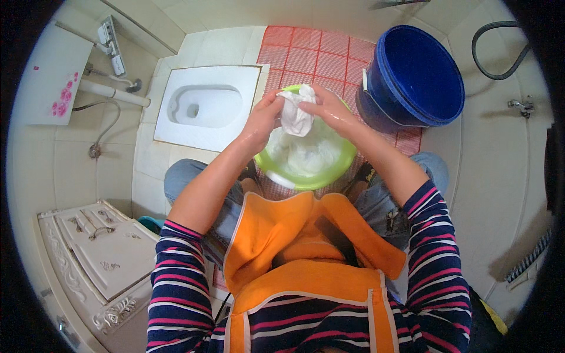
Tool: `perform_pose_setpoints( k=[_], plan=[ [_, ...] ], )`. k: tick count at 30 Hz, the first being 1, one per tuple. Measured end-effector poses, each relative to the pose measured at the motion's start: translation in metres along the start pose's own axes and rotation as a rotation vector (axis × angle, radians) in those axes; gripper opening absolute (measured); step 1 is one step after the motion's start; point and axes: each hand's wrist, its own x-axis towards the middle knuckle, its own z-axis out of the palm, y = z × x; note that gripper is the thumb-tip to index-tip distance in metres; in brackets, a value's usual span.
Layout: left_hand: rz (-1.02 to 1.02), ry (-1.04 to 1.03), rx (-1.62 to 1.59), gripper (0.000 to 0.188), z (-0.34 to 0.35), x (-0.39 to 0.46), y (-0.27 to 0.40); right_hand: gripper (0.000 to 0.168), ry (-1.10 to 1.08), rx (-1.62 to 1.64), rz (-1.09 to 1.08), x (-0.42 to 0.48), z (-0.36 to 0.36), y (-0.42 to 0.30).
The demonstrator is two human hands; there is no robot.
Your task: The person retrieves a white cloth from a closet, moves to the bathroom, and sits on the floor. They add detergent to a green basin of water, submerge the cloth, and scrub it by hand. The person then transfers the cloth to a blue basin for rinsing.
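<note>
A wet white cloth [296, 115] is stretched between my two hands above a green-rimmed plastic basin [350, 155]. My left hand [263, 115] grips its left edge, with the thumb at the front. On its right side my right hand [329, 107] pinches the cloth, the thumb lying across it. More white fabric [306, 155] lies in cloudy water inside the basin, which stands on the floor between my feet. The fingers behind the cloth are partly hidden.
A large blue bucket [393, 84] stands at the right of the basin, on a red mesh mat [318, 55]. To the left, a white squat toilet [207, 106] is set in the tiled floor. A carved cabinet [106, 251] is at the lower left, a wall tap [523, 107] at the right.
</note>
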Motion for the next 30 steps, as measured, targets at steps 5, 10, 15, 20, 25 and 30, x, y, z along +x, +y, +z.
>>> perform_pose_setpoints(
  k=[5, 10, 15, 20, 25, 30],
  plan=[
    [0.099, -0.033, 0.138, 0.036, -0.002, -0.003, 0.004, 0.022, 0.107, 0.242, 0.022, 0.005, 0.004, -0.007],
    [0.068, -0.152, 0.449, 0.045, 0.003, -0.014, 0.006, 0.016, 0.195, 0.553, -0.067, 0.001, 0.004, -0.022],
    [0.227, -0.038, -0.034, 0.038, 0.014, -0.023, 0.0, 0.019, 0.296, 0.605, -0.055, -0.006, 0.004, -0.027],
    [0.191, 0.061, -0.413, 0.04, 0.025, -0.011, -0.029, 0.025, 0.358, 0.511, 0.031, -0.007, 0.023, -0.003],
    [0.053, 0.105, -0.595, 0.039, 0.018, 0.001, -0.025, 0.026, 0.344, 0.545, 0.057, 0.001, 0.032, -0.004],
    [0.144, 0.198, -0.153, 0.036, 0.004, 0.01, -0.043, 0.026, 0.309, 0.332, 0.049, 0.015, 0.023, 0.012]
  ],
)
